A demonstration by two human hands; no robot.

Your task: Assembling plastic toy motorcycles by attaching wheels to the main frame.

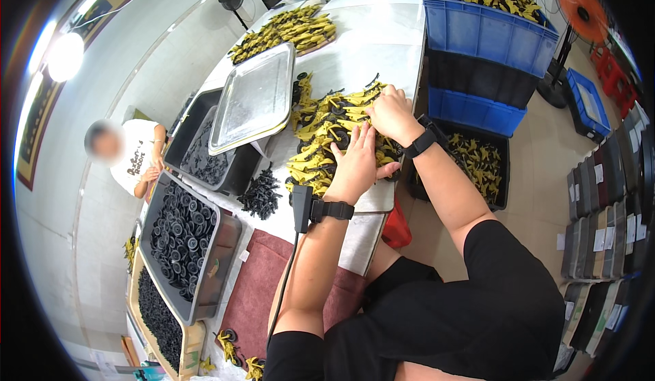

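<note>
Rows of small yellow-and-black toy motorbikes (pixel 317 135) lie close together on the white table before me. My left hand (pixel 356 166) rests on the near part of these rows, its fingers spread and its thumb out to the right. At the far right edge of the same rows is my right hand (pixel 394 116). Its fingers curl down around a toy motorbike, which the hand mostly hides. Each of my wrists wears a black strap, and a cable runs down from the left one.
Left of the rows stand a metal tray (pixel 254 97) over a black bin (pixel 176 142), a pile of black parts (pixel 260 195) and a grey bin (pixel 222 265) of wheels. Blue crates (pixel 477 33) are stacked right of the table. A person (pixel 140 152) sits across it.
</note>
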